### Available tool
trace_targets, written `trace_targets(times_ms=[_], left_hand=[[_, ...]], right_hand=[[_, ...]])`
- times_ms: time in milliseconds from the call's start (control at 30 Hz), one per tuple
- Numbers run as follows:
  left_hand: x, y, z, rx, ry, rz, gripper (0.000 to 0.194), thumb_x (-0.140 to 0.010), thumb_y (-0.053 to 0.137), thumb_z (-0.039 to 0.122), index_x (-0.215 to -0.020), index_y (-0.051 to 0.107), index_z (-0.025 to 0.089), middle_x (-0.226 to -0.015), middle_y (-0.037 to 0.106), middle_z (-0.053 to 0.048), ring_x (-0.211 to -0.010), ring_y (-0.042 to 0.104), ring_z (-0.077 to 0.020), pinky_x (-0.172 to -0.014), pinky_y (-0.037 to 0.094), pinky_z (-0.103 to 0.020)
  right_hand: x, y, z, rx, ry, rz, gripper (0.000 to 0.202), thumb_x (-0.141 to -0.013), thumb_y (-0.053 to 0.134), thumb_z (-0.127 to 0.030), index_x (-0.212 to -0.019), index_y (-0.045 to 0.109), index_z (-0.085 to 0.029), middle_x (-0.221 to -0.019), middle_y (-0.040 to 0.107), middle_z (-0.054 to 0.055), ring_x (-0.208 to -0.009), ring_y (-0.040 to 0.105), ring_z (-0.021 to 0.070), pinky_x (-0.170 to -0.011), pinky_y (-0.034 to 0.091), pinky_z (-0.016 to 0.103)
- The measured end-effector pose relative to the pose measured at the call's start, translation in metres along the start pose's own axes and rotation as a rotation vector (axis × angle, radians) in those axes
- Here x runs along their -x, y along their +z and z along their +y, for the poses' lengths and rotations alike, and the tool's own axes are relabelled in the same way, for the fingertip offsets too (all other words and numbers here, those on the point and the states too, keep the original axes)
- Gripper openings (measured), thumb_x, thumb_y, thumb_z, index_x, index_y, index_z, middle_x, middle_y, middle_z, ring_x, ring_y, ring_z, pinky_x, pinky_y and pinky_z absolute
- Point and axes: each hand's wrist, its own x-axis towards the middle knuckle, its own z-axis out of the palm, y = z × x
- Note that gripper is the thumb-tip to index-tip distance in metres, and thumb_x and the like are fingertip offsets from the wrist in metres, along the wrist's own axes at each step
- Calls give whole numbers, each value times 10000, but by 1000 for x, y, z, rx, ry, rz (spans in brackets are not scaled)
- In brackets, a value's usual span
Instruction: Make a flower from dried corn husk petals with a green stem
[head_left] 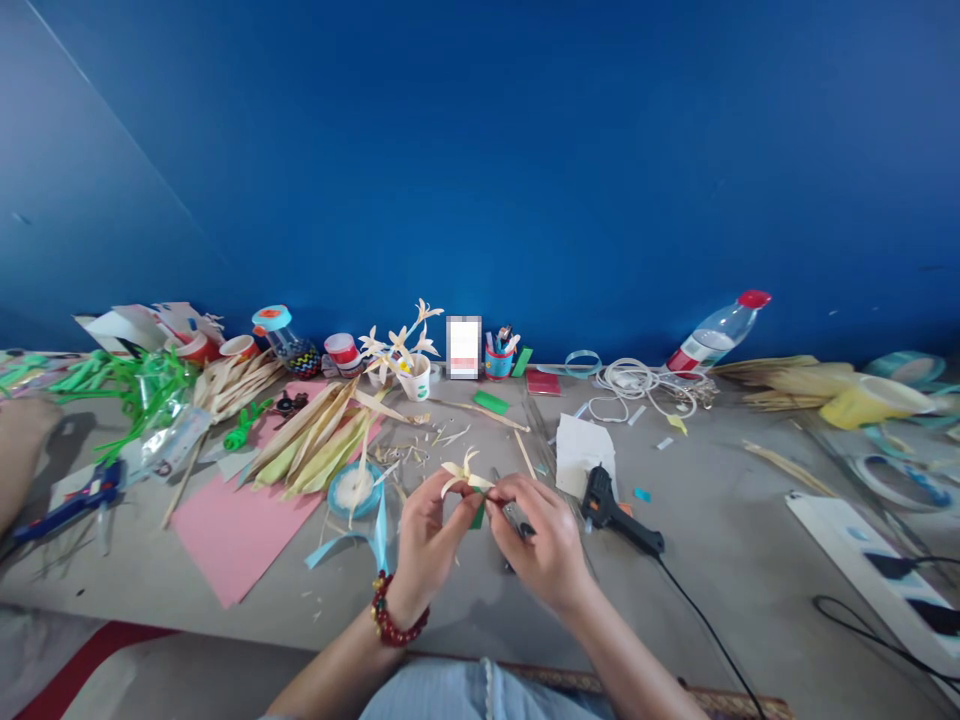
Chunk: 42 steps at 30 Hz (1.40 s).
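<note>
Above the grey table, my two hands meet around a pale corn-husk flower (466, 473). My left hand (429, 535), with a red bead bracelet on the wrist, pinches the flower near its base. My right hand (541, 535) is closed at the flower's stem end, its fingertips beside a green strip (478, 512) that hangs between the hands. Exactly which fingers grip the strip is hidden. Left of my hands lies a roll of light-blue ribbon (355, 490) with a loose tail. A black glue gun (619, 510) rests to the right of them.
Corn husks (319, 440) lie over pink paper (232, 535) at left. Finished husk flowers stand in a white cup (414, 378) near the blue wall. A blue glue gun (71, 505) lies far left, near another person's arm (26, 450). A power strip (862, 570) and a bottle (716, 335) are right.
</note>
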Motion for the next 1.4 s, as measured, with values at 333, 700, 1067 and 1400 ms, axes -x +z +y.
trace_targets(times_ms=[333,700,1067,1400], left_hand=[[-3,3,6,-66,52,-13,173,-899,601,302,-795,650,172,-775,605,-34,-736,561,-164,-695,449,-255],[-10,3,9,-125,124,-26,131,-875,590,224,-765,650,184,-744,593,-16,-714,545,-162,-682,429,-253],[-12,5,3,-134,146,32,146,-855,596,225,-721,640,185,-745,619,-16,-712,568,-161,-694,455,-257],[-16,1,-3,-69,102,23,106,-862,584,189,-765,622,172,-773,588,-14,-731,553,-144,-691,447,-236]], right_hand=[[3,3,6,61,38,-16,139,-883,538,-124,-789,535,-226,-706,606,8,-637,596,171,-610,462,276],[0,5,5,41,21,44,128,-880,557,-110,-841,581,-229,-749,670,27,-668,640,185,-630,502,293],[-4,10,4,107,-55,129,146,-868,568,-85,-835,578,-227,-770,709,48,-693,664,194,-655,528,308],[-1,5,9,-73,167,-28,102,-868,593,-123,-879,620,-221,-806,705,17,-706,677,164,-681,528,257]])
